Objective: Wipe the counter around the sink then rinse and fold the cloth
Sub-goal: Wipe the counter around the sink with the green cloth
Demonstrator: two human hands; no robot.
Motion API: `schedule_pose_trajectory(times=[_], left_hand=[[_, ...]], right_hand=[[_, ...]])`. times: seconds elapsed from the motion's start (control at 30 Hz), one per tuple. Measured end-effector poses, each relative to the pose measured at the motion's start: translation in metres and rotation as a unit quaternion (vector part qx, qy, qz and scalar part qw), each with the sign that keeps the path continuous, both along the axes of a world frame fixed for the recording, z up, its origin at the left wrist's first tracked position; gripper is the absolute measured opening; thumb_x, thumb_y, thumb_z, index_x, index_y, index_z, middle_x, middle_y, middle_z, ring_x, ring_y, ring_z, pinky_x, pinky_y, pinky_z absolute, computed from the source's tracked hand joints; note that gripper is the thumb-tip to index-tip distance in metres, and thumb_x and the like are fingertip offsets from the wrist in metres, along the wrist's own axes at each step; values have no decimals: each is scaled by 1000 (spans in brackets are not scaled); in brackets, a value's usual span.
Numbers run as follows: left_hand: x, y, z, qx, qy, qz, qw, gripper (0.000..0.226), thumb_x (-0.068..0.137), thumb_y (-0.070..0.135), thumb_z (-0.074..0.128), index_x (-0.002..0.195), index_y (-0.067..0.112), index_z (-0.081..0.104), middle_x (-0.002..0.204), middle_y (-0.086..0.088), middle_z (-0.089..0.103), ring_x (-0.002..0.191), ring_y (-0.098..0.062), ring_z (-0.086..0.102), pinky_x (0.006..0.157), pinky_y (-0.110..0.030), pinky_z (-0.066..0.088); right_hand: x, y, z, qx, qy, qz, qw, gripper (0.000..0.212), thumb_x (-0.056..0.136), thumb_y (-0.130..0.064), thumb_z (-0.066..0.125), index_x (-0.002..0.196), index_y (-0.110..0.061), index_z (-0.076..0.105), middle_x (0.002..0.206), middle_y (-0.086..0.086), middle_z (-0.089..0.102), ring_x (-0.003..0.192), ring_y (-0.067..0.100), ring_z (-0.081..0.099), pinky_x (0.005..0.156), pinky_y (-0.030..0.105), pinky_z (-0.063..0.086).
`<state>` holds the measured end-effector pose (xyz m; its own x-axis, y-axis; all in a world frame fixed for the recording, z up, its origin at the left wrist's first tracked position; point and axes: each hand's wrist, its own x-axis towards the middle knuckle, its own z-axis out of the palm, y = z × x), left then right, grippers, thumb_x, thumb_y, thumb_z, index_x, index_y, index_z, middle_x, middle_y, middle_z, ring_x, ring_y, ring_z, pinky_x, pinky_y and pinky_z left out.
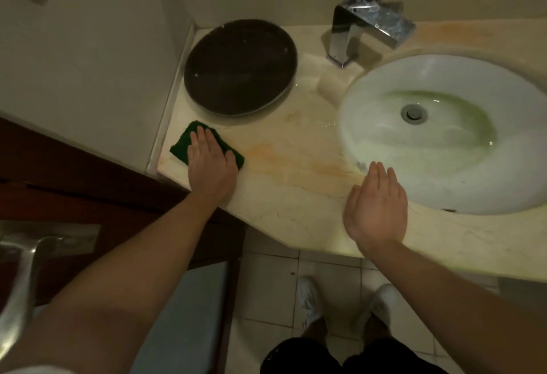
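Observation:
A dark green cloth [181, 143] lies flat on the cream marble counter [296, 190] at its left end. My left hand [210, 163] presses down on the cloth with the fingers spread over it. Over the counter's front part, beside the sink's near-left rim, my right hand [377, 205] is held flat with the fingers together and nothing in it. The white oval sink [384, 98] sits to the right, with a metal drain [413, 113] and a greenish tint in the basin. An orange stain [284, 157] streaks the counter between my hands.
A dark round plate [239, 67] rests at the back left of the counter, just behind the cloth. A chrome square tap [364, 28] stands behind the sink. A wall borders the counter's left. Below are a brown door with a metal handle [20, 279], tiled floor and white shoes [310, 299].

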<state>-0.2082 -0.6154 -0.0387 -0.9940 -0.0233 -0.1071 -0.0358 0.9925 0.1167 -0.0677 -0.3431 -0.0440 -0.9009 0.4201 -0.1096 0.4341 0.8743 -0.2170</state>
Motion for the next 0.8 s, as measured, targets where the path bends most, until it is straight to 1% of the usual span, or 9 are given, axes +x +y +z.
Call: schedule_pose_trajectory(times=[0.1,0.23,0.3,0.4,0.47,0.57,0.6,0.67,0.8], left_hand=[[2,10,-1,-10,1,-28,1000,69,96,35,23,151,-3,8,160,-20,11,148,-32,8,121,-44,9],[21,49,0,-50,6,-96,994,68,95,35,19,150,-5,10,159,-23,12,147,-35,11,120,-46,14],[38,79,2,-29,9,-130,991,68,95,34,23,150,-3,12,159,-22,12,147,-35,11,120,-46,14],[70,118,0,5,-3,-202,979,70,94,34,29,151,-1,10,160,-20,9,148,-33,7,121,-45,9],[87,123,-2,17,-21,-256,966,72,94,36,31,152,1,8,161,-17,5,149,-30,3,122,-44,6],[97,102,-2,9,-39,-322,946,73,93,41,23,153,5,4,162,-12,1,150,-24,-3,121,-43,7],[98,92,-2,12,-39,-325,945,73,93,41,24,153,6,4,163,-11,2,150,-23,-3,121,-42,7],[94,69,-2,31,-30,-284,958,72,93,40,29,154,8,6,163,-10,3,150,-23,-1,122,-42,7],[70,14,0,21,-10,-123,992,71,94,36,28,153,2,6,162,-16,6,149,-27,5,122,-42,6]], right_hand=[[0,0,-1,0,1,-3,1000,60,95,-30,28,148,-3,28,153,13,36,143,30,28,117,43,25],[0,0,0,-6,-4,-6,1000,59,96,-30,32,149,-4,27,154,12,35,144,29,27,118,42,23],[0,0,1,-8,-2,-4,1000,59,96,-29,32,149,-4,27,154,12,36,144,29,27,118,42,23],[1,0,2,-11,-1,0,1000,58,96,-28,34,148,-4,28,152,13,37,143,30,29,117,43,24],[2,1,2,-14,1,5,1000,57,97,-28,35,148,-3,29,152,14,38,142,31,29,117,43,25],[2,0,4,-14,-1,5,1000,56,98,-28,35,148,-4,28,152,14,38,143,30,29,117,42,24],[2,0,4,-15,3,2,1000,56,97,-28,36,148,-4,29,151,14,39,142,30,30,116,43,24],[2,0,5,-16,9,-2,1000,56,96,-27,38,146,-3,31,149,15,42,141,31,32,115,43,26],[1,-1,7,-16,2,-7,1000,56,96,-28,37,146,-4,31,149,14,42,141,31,32,115,43,26]])
